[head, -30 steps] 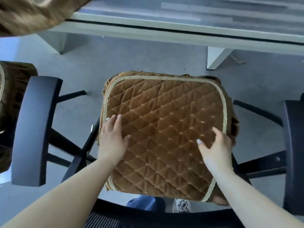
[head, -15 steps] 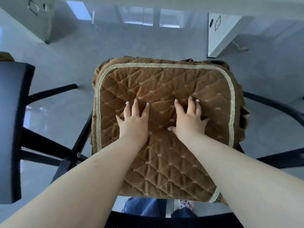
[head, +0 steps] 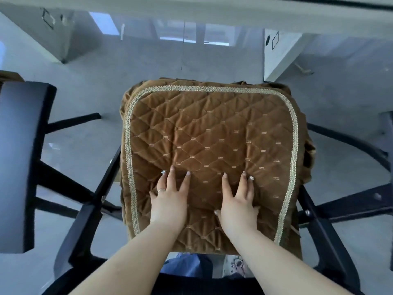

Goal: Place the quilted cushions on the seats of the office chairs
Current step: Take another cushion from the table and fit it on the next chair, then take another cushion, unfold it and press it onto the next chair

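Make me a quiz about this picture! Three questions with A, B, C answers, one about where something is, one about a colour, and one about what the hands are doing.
1. Where does the quilted cushion lie?
A. on the floor
B. on the chair seat, between the armrests
C. on the desk

2. What colour is the cushion?
A. brown with a pale braid border
B. blue
C. red

3. What are the left hand and right hand doing?
A. hanging at the person's sides
B. pinching the cushion's corners
C. pressing flat on the cushion, fingers spread

Answers:
1. B: the black armrest stands beside it and chair legs show beneath.
2. A: brown quilting inside a pale trim.
3. C: both palms lie on the fabric.
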`<action>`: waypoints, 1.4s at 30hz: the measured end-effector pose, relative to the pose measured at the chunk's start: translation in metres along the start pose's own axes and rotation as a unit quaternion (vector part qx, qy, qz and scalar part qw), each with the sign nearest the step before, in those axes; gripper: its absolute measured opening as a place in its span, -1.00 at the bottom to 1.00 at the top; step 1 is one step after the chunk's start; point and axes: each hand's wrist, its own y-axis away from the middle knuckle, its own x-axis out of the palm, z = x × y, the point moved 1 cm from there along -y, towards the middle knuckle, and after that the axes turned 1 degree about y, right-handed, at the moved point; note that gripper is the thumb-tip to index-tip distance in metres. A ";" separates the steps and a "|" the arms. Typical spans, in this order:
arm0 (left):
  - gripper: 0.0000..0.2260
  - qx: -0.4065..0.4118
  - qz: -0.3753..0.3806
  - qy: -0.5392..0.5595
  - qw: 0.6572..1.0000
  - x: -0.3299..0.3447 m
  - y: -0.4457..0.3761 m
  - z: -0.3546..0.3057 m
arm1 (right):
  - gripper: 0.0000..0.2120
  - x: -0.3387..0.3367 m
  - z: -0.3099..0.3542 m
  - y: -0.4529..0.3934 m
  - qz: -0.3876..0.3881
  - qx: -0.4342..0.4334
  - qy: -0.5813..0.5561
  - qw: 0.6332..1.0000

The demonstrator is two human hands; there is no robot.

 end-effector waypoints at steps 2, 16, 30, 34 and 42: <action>-0.37 0.003 0.003 -0.006 1.000 0.001 0.000 0.001 | -0.14 0.004 0.000 0.000 -0.005 -0.002 0.003 1.000; -0.71 -0.129 -0.083 0.670 0.727 -0.156 0.108 0.006 | -0.66 -0.185 0.045 0.094 -0.032 -0.145 -0.356 0.923; -0.75 -0.056 -0.225 0.694 0.682 -0.312 0.316 0.046 | -0.86 -0.302 0.082 0.299 -0.073 -0.255 -0.482 0.835; -0.80 -0.045 -0.268 0.691 0.670 -0.342 0.348 0.074 | -0.94 -0.326 0.097 0.318 -0.082 -0.263 -0.490 0.827; -0.80 -0.035 -0.275 0.691 0.667 -0.382 0.328 0.141 | -0.93 -0.336 0.165 0.291 -0.089 -0.241 -0.496 0.829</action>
